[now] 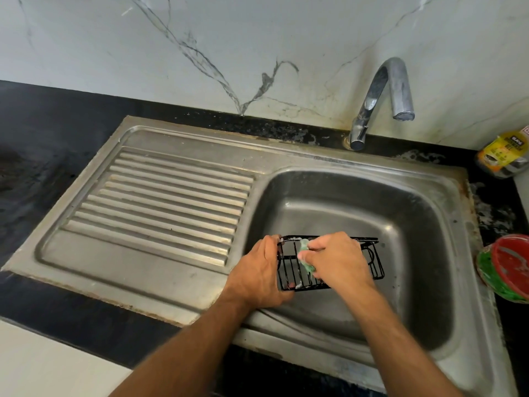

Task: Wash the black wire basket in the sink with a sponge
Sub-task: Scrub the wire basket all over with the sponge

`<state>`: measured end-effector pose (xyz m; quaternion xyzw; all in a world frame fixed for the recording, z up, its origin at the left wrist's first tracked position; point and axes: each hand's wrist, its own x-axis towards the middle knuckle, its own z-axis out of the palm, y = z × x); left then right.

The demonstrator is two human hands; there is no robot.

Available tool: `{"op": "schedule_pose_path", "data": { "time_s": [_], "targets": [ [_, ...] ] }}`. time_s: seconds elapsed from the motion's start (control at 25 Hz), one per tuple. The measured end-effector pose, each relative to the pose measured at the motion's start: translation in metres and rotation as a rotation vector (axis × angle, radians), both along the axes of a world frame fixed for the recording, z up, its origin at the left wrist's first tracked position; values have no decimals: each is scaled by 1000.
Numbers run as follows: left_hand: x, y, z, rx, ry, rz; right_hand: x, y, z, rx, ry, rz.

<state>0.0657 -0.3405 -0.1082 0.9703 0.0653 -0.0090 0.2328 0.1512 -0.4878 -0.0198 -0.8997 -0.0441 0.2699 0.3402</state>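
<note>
A black wire basket (375, 265) is held over the steel sink bowl (415, 233), near its front left corner. My left hand (257, 273) grips the basket's left end. My right hand (337, 259) holds a green sponge (305, 260) and presses it against the wires inside the basket. White foam clings to the top rail and to the bottom wires. Part of the basket's middle is hidden behind my right hand.
A chrome tap (380, 96) stands behind the bowl with no water running. The ribbed draining board (160, 202) lies to the left. A yellow-labelled jar (505, 156) and a red and green tub (506, 267) sit on the black counter at the right.
</note>
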Motion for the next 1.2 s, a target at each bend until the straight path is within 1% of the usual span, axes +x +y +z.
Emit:
{"op": "schedule_pose_path", "data": {
  "time_s": [0.12, 0.2, 0.28, 0.36, 0.4, 0.48, 0.52, 0.64, 0.76, 0.8, 0.84, 0.92, 0.96, 1.0, 1.04, 1.08, 1.2],
  "targets": [
    [0, 0, -1, 26, -26, -2, -13, -12, -4, -155, 5, 118],
    [1, 0, -2, 39, -17, -40, -21, -18, -7, -205, 35, 151],
    [1, 1, -3, 43, -23, -57, -18, -20, -4, -131, 94, 106],
    [1, 1, -3, 24, -50, -53, -9, -16, 0, 48, 104, -22],
    [1, 1, -2, 14, -58, -54, -6, -12, 0, 121, 88, -77],
    [0, 0, 1, -9, -74, -36, -3, -5, -4, 174, 53, -117],
    [0, 0, 2, -12, -76, -26, -2, -4, -7, 153, 36, -99],
    [-1, -2, 5, -14, -52, -1, -7, -8, -12, 9, -17, 30],
    [1, -3, 9, -45, -29, 28, -23, -11, -10, -86, -254, 163],
    [1, -3, 10, -50, -23, 28, -25, -13, -8, -89, -268, 189],
    [1, -4, 10, -49, -15, 33, -21, -17, -5, -57, -203, 179],
    [2, -4, 10, -36, 9, 49, -5, -27, 0, 103, -4, 61],
    [3, -4, 9, -33, 23, 56, 3, -32, 1, 208, 36, -51],
    [3, -3, 9, -33, 30, 61, 10, -34, -1, 257, 15, -155],
    [3, -3, 10, -35, 30, 62, 15, -33, -5, 262, -33, -207],
    [3, -3, 10, -39, 27, 59, 15, -29, -8, 234, -65, -196],
    [3, -3, 11, -47, 13, 57, 7, -20, -17, 103, -76, -79]
  ]
}}
